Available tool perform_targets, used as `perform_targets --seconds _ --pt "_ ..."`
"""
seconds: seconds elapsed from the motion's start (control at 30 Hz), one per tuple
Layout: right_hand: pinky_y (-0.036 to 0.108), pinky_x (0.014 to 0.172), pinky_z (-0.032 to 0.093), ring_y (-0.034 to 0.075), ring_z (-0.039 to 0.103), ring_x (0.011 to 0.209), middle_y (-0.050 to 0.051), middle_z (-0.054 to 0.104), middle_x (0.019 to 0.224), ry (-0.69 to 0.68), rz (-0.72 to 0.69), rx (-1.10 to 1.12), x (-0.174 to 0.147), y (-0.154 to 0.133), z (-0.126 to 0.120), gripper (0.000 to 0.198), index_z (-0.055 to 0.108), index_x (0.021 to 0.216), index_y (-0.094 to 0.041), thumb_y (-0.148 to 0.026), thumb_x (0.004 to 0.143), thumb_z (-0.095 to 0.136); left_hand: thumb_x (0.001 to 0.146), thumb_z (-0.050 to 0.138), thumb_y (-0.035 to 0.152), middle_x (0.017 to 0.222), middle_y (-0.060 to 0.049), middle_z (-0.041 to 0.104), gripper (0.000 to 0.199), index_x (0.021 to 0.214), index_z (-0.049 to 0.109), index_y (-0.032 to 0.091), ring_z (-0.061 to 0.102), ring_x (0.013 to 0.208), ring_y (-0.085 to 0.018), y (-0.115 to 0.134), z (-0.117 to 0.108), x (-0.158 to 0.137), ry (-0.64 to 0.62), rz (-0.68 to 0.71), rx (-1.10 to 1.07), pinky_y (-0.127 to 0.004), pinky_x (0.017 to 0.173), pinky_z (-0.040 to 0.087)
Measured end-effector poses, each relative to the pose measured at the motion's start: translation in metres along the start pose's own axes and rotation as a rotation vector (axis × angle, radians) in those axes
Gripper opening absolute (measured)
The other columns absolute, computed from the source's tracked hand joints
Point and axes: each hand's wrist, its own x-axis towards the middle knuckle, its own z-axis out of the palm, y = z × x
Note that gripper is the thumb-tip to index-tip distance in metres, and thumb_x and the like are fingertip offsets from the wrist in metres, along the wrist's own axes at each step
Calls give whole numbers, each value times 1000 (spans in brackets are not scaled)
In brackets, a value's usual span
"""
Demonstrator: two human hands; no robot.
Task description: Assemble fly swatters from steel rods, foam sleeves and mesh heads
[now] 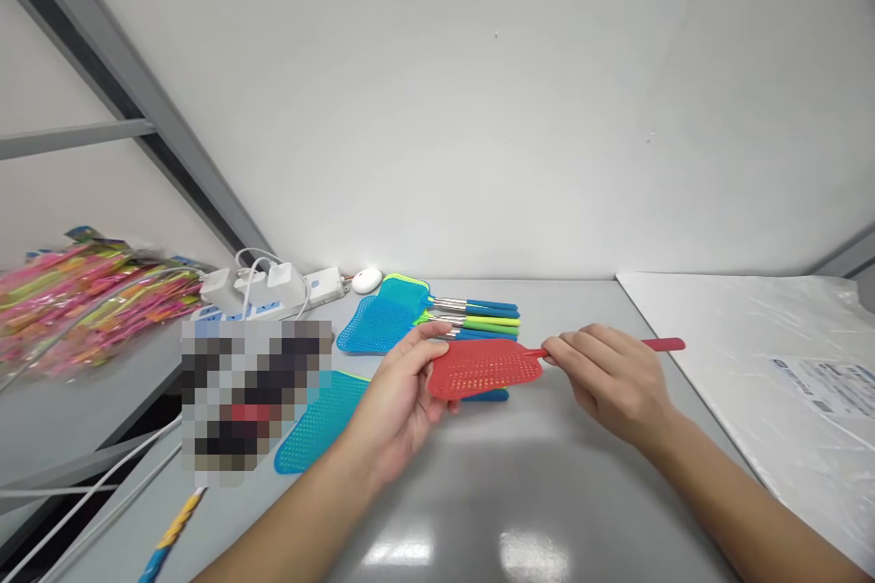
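A red fly swatter [488, 366] is held level above the grey tabletop. My left hand [405, 396] grips the far edge of its perforated head, thumb on top and fingers beneath. My right hand [615, 378] is closed around the shaft near the head, and the red handle end sticks out past it to the right. Behind my hands lies a stack of blue and green fly swatters [383, 323], their handles pointing right. Another teal fly swatter [324, 424] lies nearer, partly hidden behind my left hand and forearm.
At the left a power strip [256, 314] holds white chargers with cables. A round white device [367, 281] sits by the wall. Bagged colourful items [102, 301] lie far left, beside a blurred-out patch. White plastic-wrapped sheeting [766, 346] covers the right side.
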Motion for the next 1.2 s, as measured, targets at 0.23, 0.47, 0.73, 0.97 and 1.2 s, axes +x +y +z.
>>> perform_targets --seconds 0.23,0.47,0.73,0.97,1.2 --pt "26 48 25 13 39 55 0 50 65 -179 148 136 -7 1 -4 17 58 92 -18 -14 97 42 94 42 32 88 -6 65 29 103 68 21 59 81 -20 0 -23 6 -45 796 971 -29 71 45" --pt "27 48 25 13 41 55 0 53 70 -281 166 200 -3 -24 -9 22 60 96 -18 -24 100 40 89 54 46 73 -4 65 33 84 73 18 56 69 -20 -16 -16 2 83 688 725 -27 66 44" --pt "29 52 24 12 41 50 -1 52 57 -230 193 30 3 -14 -19 33 60 76 -19 -35 100 44 83 64 49 74 -4 71 36 94 72 16 63 66 -20 -21 -13 8 118 344 165 -26 59 49" --pt "29 49 19 12 35 46 -2 49 55 -296 151 -13 2 -13 -22 34 59 76 -20 -32 101 40 81 63 56 50 -1 61 42 66 68 17 52 42 -15 -6 -6 11 -10 159 317 -23 42 42" --pt "31 49 18 13 42 48 -1 50 58 -337 122 -65 -2 -19 -17 30 59 79 -18 -29 101 41 86 58 53 57 -4 65 43 67 68 16 53 43 -13 -9 -10 12 -119 122 384 -22 43 46"
